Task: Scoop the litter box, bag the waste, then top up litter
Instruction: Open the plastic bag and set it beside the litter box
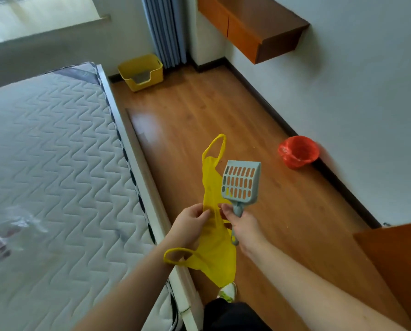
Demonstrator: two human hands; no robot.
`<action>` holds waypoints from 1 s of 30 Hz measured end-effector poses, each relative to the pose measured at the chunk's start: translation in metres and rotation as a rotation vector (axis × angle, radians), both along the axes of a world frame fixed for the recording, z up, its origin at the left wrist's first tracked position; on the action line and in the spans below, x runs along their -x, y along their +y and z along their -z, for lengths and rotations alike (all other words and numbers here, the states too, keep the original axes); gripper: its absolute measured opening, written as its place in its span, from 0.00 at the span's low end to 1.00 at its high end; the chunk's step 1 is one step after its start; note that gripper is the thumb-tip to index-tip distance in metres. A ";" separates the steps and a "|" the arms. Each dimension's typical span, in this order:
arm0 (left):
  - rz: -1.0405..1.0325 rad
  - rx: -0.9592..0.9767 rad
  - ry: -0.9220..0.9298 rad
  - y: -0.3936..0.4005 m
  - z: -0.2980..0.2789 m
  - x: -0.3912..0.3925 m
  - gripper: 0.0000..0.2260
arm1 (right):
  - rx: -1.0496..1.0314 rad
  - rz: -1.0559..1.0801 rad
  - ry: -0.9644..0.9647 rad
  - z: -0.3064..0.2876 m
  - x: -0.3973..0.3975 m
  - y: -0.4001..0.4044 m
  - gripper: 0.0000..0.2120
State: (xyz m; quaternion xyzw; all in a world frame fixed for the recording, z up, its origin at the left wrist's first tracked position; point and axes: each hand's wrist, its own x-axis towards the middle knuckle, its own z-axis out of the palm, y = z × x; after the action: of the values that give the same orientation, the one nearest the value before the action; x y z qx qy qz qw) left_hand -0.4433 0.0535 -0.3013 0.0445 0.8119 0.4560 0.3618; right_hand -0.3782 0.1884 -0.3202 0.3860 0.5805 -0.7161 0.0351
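Indoors, a wooden floor (223, 111) is flanked by a bed (51, 151); left hand (190, 225) fingers pinch a yellow bag (214, 247), right hand (245, 228) fingers are clamped on a grey scoop (241, 181).

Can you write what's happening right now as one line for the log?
stage: walking to litter box | left hand: pinches yellow bag | right hand: grips scoop, pinches bag | scooping: not yet begun
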 end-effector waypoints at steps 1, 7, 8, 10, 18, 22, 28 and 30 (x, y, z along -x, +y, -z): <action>0.010 0.010 0.044 -0.002 0.000 -0.003 0.07 | -0.021 -0.021 -0.021 -0.001 0.001 -0.004 0.05; 0.055 0.051 0.203 -0.028 0.001 -0.014 0.05 | -0.158 -0.125 -0.032 -0.013 -0.004 -0.038 0.03; 0.061 0.058 0.218 -0.033 0.001 -0.016 0.05 | -0.164 -0.145 -0.023 -0.016 -0.005 -0.044 0.03; 0.038 0.068 0.225 -0.044 0.001 -0.021 0.06 | -0.197 -0.170 -0.019 -0.018 -0.009 -0.053 0.03; -0.244 0.000 0.115 -0.083 0.003 -0.011 0.02 | -0.196 -0.013 -0.010 -0.017 -0.015 -0.047 0.08; -0.373 0.000 0.102 -0.076 0.003 0.005 0.04 | -0.224 0.042 -0.021 -0.011 -0.013 -0.014 0.08; -0.351 0.070 0.177 -0.013 0.006 0.029 0.03 | -0.205 0.052 -0.013 0.003 0.001 0.051 0.05; -0.337 0.086 0.181 0.019 0.008 0.034 0.04 | -0.178 0.043 -0.013 0.007 0.007 0.080 0.02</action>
State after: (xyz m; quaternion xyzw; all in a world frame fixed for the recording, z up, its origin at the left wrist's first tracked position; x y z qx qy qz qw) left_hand -0.4770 0.0721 -0.3091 -0.0666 0.8560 0.4690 0.2073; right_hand -0.3852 0.2680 -0.3276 0.4047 0.6331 -0.6598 -0.0108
